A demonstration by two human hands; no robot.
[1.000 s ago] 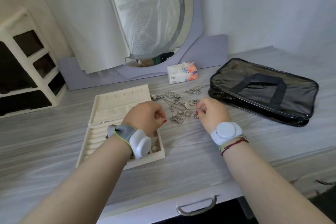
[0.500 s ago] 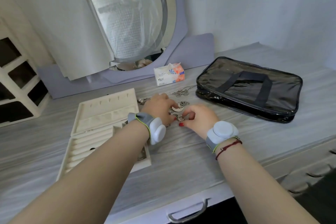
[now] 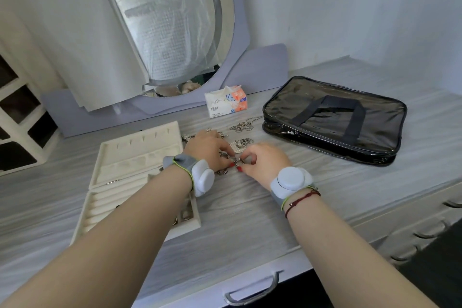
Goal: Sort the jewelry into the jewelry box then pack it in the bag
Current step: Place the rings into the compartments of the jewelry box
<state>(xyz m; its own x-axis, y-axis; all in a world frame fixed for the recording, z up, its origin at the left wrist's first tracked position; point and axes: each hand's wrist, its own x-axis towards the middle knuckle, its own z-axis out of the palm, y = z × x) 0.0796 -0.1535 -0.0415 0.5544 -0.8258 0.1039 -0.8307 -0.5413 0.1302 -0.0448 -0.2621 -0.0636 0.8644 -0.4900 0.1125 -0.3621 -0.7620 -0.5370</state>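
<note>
A cream jewelry box lies open at the left of the dresser top, with a few rings in its near right compartment. To its right is a pile of silver jewelry: chains, a round pendant and several rings. My left hand rests over the pile's left side, fingertips on the rings. My right hand pinches a silver ring between thumb and forefinger, right beside the left fingertips. The black clear-topped bag lies zipped at the right.
A tissue pack stands behind the jewelry, in front of a plastic-covered oval mirror. A white shelf unit is at the far left. A drawer handle sticks out below the front edge.
My left hand moved from over the box right to the ring pile. My right hand closed on a ring there, and both hands now meet. The view shifted slightly.
</note>
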